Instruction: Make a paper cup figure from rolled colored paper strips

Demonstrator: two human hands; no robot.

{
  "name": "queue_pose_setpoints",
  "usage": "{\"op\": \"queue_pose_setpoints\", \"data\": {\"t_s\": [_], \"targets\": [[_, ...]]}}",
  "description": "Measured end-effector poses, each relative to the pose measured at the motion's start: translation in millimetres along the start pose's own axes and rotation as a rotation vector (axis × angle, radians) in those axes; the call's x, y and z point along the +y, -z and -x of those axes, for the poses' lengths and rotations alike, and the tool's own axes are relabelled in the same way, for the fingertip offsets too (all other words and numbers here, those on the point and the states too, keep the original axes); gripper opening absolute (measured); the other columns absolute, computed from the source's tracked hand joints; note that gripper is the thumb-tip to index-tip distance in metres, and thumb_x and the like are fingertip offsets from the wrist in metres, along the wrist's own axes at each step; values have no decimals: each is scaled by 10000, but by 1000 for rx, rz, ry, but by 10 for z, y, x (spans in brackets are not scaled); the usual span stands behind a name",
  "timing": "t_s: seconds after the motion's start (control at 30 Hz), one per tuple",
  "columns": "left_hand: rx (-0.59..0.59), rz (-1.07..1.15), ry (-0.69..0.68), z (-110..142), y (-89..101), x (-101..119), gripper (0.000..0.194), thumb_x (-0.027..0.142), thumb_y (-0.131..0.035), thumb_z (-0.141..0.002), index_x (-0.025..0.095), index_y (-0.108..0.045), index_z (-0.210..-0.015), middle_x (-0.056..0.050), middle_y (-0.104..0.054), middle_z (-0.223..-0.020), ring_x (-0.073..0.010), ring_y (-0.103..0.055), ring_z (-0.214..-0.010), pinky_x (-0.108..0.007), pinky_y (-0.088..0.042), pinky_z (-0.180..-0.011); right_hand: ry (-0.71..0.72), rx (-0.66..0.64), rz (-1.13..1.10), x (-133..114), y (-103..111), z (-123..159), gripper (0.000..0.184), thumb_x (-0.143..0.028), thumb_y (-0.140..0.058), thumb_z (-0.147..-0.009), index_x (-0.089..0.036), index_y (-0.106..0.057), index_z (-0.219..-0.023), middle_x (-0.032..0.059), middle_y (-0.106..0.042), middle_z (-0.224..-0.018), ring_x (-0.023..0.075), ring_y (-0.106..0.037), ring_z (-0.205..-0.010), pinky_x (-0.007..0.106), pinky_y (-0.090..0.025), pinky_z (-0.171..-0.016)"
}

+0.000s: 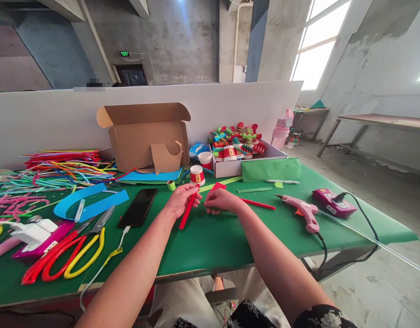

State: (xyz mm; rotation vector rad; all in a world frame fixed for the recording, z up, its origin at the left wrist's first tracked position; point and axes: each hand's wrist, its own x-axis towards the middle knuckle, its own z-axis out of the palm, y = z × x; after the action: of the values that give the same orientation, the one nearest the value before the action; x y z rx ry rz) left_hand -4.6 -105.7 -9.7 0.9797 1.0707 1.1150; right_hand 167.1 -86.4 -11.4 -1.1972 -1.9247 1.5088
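My left hand (179, 201) pinches a narrow red paper strip (188, 212) that slants down toward me over the green table (210, 248). Close beside it, my right hand (224, 200) is closed with its fingers curled down; whatever they grip, if anything, is hidden. A red paper piece (219, 185) shows just behind the right knuckles, and another red strip (260, 204) lies to the right of that hand. Beyond both hands stands an upside-down red and white paper cup (197, 175). A small green paper roll (171, 185) sits left of the cup.
Scissors (90, 243), a phone (139, 207) with its cable and pipe cleaners (66, 164) occupy the left. An open cardboard box (146, 146) and a white box (226, 170) of finished figures stand behind. On the right lie a pink glue gun (303, 210) and a purple power strip (334, 203).
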Motion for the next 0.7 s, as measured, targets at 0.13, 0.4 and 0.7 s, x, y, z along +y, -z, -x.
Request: {"op": "queue_pose_setpoints", "data": {"t_s": [0.13, 0.4, 0.7], "targets": [[53, -36, 29, 25, 12, -50, 188, 208, -732, -713, 145, -584, -809, -4, -671, -563, -102, -572, -416, -182, -447, -415, 96, 137, 329, -36, -75, 105, 197, -225, -762, -706, -166, -646, -559, -60, -550, -485, 97, -509, -535, 212, -332, -516], [-49, -56, 55, 37, 61, -91, 259, 258, -788, -653, 148, -611, -805, -16, -683, -590, -109, -580, -456, -195, -472, -433, 23, 824, 559, 91, 482, 1254, 231, -289, -537, -906, -187, -619, -715, -16, -624, -657, 120, -520, -613, 226, -316, -569], [-124, -35, 32, 29, 7, -109, 201, 243, -752, -684, 149, -592, -763, -15, -670, -562, -109, -577, -427, -198, -456, -416, -508, 841, 672, 764, 1179, 2141, 437, -545, -537, -814, -203, -596, -549, 14, -610, -496, 169, -578, -523, 258, -343, -502]]}}
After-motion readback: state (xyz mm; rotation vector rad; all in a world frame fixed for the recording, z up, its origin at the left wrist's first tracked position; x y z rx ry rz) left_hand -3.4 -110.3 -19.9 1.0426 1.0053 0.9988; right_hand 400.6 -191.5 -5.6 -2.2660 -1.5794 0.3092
